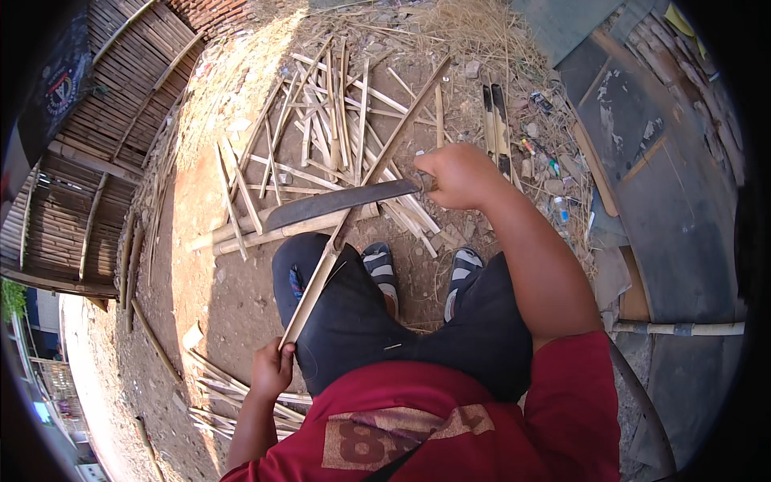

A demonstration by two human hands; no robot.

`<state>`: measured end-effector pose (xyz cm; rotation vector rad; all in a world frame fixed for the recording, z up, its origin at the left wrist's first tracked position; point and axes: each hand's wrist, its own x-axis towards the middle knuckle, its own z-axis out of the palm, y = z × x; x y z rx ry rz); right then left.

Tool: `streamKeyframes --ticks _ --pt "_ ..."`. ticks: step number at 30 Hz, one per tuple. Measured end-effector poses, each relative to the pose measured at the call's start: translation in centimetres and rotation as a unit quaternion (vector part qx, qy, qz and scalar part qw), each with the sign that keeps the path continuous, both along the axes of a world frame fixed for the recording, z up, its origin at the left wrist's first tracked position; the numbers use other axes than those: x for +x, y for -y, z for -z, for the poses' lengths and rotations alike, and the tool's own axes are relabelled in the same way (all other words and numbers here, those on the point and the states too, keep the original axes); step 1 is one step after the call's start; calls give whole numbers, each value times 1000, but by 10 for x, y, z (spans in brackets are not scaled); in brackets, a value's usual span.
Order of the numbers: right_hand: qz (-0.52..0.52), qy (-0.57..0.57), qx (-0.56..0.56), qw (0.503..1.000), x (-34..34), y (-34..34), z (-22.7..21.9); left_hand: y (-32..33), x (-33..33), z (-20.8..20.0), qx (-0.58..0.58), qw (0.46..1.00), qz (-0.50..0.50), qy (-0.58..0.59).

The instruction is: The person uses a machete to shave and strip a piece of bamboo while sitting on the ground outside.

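My right hand (pixel 464 177) is closed round the handle of a machete (pixel 341 202). Its long dark blade points left, lying across a bamboo strip (pixel 315 291) over my knees. The fingers of my left hand (pixel 273 368) grip the near end of that strip, beside my left thigh. From there the strip slants up and away to the right, past the blade; whether the edge has cut into it I cannot tell. Beyond my knees, thick bamboo poles (pixel 269 233) lie on the ground beneath the blade.
Split bamboo pieces (pixel 337 120) form a loose pile ahead, and several more strips (pixel 233 394) lie at my left. Slatted bamboo panels (pixel 132 88) stand at the far left. Dark sheets (pixel 666 209) lean on the right, near scattered litter (pixel 554 165). My sandalled feet (pixel 381 269) are close below.
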<state>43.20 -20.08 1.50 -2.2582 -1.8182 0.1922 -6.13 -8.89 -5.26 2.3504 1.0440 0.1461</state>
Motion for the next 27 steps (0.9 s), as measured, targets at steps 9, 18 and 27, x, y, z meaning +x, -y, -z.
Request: streamKeyframes --ticks 9,18,27 --pt "70 -71 103 990 22 12 14 -6 -2 -10 -77 997 5 -9" --pt "334 -144 190 912 91 27 43 -10 7 -16 -56 998 6 -18" --pt "127 -37 101 986 38 26 8 -2 6 -7 -9 1000 9 19"
